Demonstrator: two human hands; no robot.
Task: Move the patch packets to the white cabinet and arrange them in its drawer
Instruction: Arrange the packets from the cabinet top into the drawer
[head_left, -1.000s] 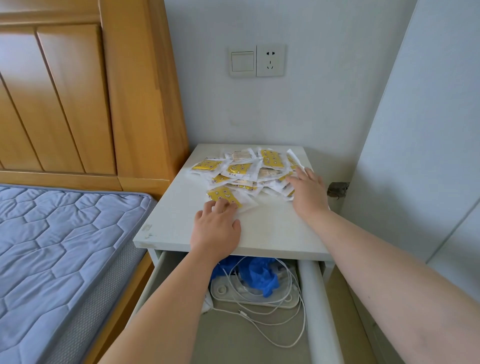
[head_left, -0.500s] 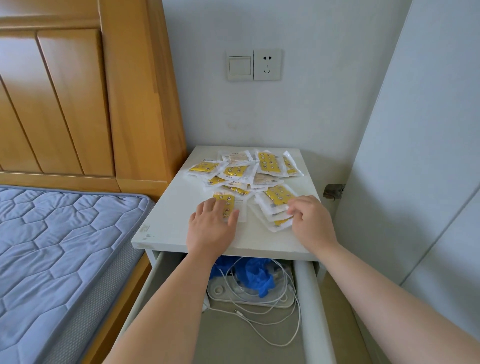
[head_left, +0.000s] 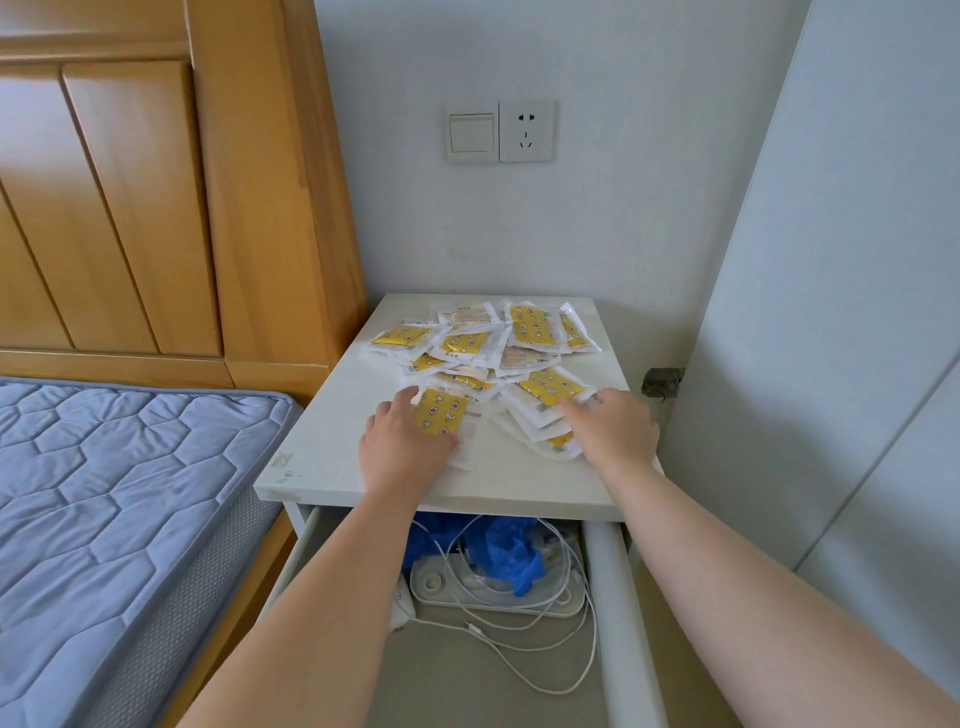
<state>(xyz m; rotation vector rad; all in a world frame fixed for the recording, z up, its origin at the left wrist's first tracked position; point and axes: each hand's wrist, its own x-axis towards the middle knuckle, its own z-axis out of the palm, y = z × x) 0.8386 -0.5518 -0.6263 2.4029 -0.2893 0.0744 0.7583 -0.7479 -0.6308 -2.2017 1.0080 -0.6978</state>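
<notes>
White cabinet (head_left: 332, 457) top at frame centre carries scattered patch packets (head_left: 530, 325). Left hand (head_left: 405, 447) lies flat on one packet (head_left: 441, 415), long axis pointing up-frame; right hand (head_left: 618, 431) presses relaxed fingers onto a fanned stack (head_left: 545, 395) slanting toward lower right. Open drawer (head_left: 613, 597) below holds cables (head_left: 519, 603)

There is one view only, a wide-angle camera on the person's head, looking forward and down. It sits close above the open drawer (head_left: 613, 597), whose near end runs off the lower edge, and faces the cabinet (head_left: 322, 457) top and the wall (head_left: 571, 234) behind it. The bed (head_left: 130, 493) fills the left side, a pale panel (head_left: 831, 312) the right.
</notes>
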